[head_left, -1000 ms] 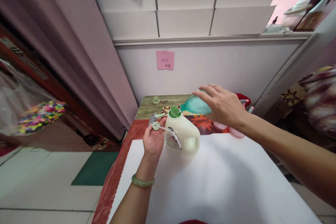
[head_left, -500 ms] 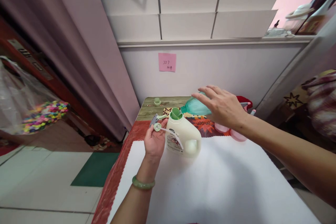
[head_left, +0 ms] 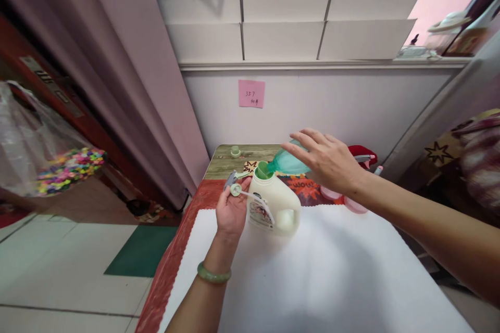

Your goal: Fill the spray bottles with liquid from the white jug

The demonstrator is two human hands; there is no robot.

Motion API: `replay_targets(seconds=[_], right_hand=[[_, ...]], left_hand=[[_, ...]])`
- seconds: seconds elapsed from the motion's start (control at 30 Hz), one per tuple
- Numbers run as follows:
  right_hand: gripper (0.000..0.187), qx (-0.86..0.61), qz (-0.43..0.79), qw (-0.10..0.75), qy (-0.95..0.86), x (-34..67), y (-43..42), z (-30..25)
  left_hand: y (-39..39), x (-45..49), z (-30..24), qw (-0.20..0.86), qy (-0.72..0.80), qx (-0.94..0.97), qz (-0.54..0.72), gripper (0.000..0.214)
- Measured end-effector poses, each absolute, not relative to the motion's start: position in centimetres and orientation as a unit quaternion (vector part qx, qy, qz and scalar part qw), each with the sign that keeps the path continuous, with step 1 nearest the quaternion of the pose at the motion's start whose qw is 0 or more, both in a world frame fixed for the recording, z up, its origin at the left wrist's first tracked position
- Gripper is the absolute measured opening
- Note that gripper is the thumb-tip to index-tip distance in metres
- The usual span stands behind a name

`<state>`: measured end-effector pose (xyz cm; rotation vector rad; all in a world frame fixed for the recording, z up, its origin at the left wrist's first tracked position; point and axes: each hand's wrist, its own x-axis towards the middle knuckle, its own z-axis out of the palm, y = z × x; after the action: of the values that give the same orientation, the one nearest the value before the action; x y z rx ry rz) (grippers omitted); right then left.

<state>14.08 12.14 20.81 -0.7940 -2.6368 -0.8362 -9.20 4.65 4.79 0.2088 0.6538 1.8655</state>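
Note:
My right hand (head_left: 326,158) is wrapped round a translucent teal bottle (head_left: 291,158), tipped so its neck points down to the left. The bottle's mouth rests at the green spout (head_left: 263,169) in the neck of a cream jug (head_left: 269,195). That jug stands upright on the white cloth, with its handle to the right and a printed label on its front. Left of it, my left hand (head_left: 232,210), palm up, holds a spray trigger head (head_left: 235,189) with its collar facing me. A thin clear dip tube runs from it across the jug's front.
A small green cap (head_left: 235,151) lies on the wood-look table end (head_left: 216,169). Pink items (head_left: 355,204) and a red thing (head_left: 359,153) sit behind my right wrist. White cloth (head_left: 312,270) covers the table's near part. A bag of colourful pieces (head_left: 70,169) hangs at left.
My right hand has shifted slightly left with the teal bottle, and its mouth sits a little lower at the spout. My left hand stays beside the jug. The whole view has shifted slightly.

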Motion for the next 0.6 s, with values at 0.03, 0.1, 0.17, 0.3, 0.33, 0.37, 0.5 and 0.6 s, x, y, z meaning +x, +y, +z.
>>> replay_targets(seconds=[0.03,0.1,0.17,0.3,0.33,0.37,0.5,0.6], right_hand=[[0.064,-0.271,-0.29,0.13,-0.909,14.0,12.1,20.9],[0.063,-0.264,-0.295,0.129,-0.909,13.9,12.1,21.1],[0.062,-0.258,-0.301,0.13,-0.909,13.9,12.1,21.2],[0.058,-0.247,-0.331,0.13,-0.901,13.8,12.0,21.5],[0.056,-0.243,-0.342,0.128,-0.899,13.7,11.9,21.6],[0.055,-0.238,-0.354,0.125,-0.896,13.6,11.9,21.7],[0.053,-0.213,-0.386,0.11,-0.891,13.1,11.7,22.4],[0.055,-0.192,-0.394,0.096,-0.894,12.6,11.6,23.0]], left_hand=[[4.7,-9.2,4.8,0.545,0.276,0.088,0.787,0.03],[4.7,-9.2,4.7,0.545,0.278,0.088,0.786,0.03],[4.7,-9.2,4.7,0.545,0.28,0.085,0.786,0.03],[4.7,-9.2,4.8,0.543,0.283,0.079,0.786,0.032],[4.7,-9.2,4.8,0.544,0.284,0.077,0.786,0.033],[4.7,-9.1,4.9,0.544,0.284,0.075,0.786,0.033],[4.7,-9.1,5.0,0.545,0.286,0.07,0.785,0.034],[4.7,-9.0,5.1,0.545,0.286,0.07,0.785,0.034]])
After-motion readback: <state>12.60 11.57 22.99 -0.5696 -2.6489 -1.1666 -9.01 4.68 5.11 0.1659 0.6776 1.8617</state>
